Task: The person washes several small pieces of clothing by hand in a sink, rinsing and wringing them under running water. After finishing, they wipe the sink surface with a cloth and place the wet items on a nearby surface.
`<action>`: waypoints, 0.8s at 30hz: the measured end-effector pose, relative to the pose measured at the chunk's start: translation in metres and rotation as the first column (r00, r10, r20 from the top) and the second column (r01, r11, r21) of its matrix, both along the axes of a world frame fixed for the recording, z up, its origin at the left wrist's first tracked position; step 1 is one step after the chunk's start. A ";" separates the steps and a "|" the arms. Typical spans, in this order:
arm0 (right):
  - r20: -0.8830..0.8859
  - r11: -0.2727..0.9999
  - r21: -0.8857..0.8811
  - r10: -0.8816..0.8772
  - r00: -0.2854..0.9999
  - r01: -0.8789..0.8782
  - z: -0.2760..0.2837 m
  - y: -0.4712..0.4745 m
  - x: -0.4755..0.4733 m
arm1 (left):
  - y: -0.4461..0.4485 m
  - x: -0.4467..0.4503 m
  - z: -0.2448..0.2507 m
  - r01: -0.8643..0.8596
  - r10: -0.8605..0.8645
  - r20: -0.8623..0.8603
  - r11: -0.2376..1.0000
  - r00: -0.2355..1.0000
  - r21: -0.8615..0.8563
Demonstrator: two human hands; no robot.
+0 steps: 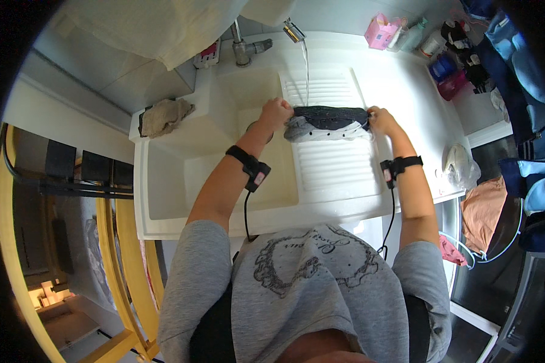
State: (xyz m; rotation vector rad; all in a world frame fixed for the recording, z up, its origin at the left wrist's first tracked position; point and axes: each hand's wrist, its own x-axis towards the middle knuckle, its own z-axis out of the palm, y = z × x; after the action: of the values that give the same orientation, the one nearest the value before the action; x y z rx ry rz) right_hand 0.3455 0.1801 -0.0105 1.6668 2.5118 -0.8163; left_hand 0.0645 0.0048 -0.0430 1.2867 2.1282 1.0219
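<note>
A wet bundle of dark grey, light grey and dotted white cloth (329, 123) lies stretched across the ribbed washboard (338, 168) of a white laundry sink. My left hand (277, 113) is closed on its left end, near the basin side. At the right end my right hand (382, 120) pinches the cloth between its fingers. Water runs from the chrome faucet spout (294, 31) and falls just behind the dark part of the bundle. Both forearms wear black straps with small cabled devices.
The sink basin (236, 181) opens left of the washboard, with a beige rag (165, 118) on its left ledge. A pink container (381, 31) and bottles stand at the back right. A plastic bag (461, 168) lies at the right edge, beside hanging blue clothes (522, 63).
</note>
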 end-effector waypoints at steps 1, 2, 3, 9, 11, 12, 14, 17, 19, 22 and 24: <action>0.268 0.942 0.279 0.113 0.957 -0.189 -0.006 -0.009 -0.005 | -0.003 0.013 0.000 0.003 0.011 -0.133 0.995 0.991 0.104; 0.180 0.885 0.417 0.143 0.973 -0.207 -0.010 -0.020 -0.011 | -0.005 0.026 0.001 -0.003 0.034 -0.245 0.992 0.969 0.126; 0.145 0.818 0.540 0.139 0.980 -0.196 -0.015 -0.032 -0.021 | -0.006 0.039 0.002 0.106 -0.024 -0.373 0.974 0.928 0.201; -0.233 0.840 0.489 0.386 0.893 -0.235 -0.025 -0.093 -0.052 | -0.017 0.056 -0.004 0.346 -0.304 -0.413 0.938 0.858 0.028; 0.041 0.841 0.402 0.377 0.925 -0.361 -0.020 -0.093 -0.058 | -0.008 0.039 -0.012 0.206 -0.185 -0.284 0.977 0.941 0.047; -0.012 0.832 0.435 0.389 0.921 -0.346 -0.015 -0.087 -0.064 | 0.001 0.032 -0.016 0.113 -0.099 -0.176 0.991 0.980 0.073; -0.059 0.861 0.404 0.360 0.931 -0.308 -0.006 -0.076 -0.086 | 0.022 0.024 -0.020 0.013 -0.013 -0.003 0.978 1.000 0.207; -0.608 0.979 -0.193 -0.074 0.790 -0.057 0.002 -0.080 -0.116 | 0.035 0.039 -0.019 -0.089 -0.046 0.362 0.933 0.931 0.348; -0.726 0.997 0.076 0.073 0.684 -0.025 -0.006 -0.110 -0.118 | 0.021 0.059 -0.018 -0.144 -0.073 0.433 0.882 0.898 0.448; -0.635 0.794 0.606 0.437 0.636 0.059 -0.027 -0.143 -0.104 | -0.013 0.090 -0.024 -0.202 0.103 0.205 0.810 0.973 0.551; -0.518 0.816 0.579 0.370 0.771 -0.003 -0.040 -0.137 -0.107 | -0.013 0.091 -0.030 -0.123 0.194 -0.085 0.844 0.977 0.521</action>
State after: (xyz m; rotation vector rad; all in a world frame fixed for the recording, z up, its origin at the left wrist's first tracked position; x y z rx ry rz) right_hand 0.2386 0.0430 -0.0502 1.3223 3.6059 -0.7425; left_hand 0.1557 -0.0083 -0.0731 1.4610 2.1688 1.7107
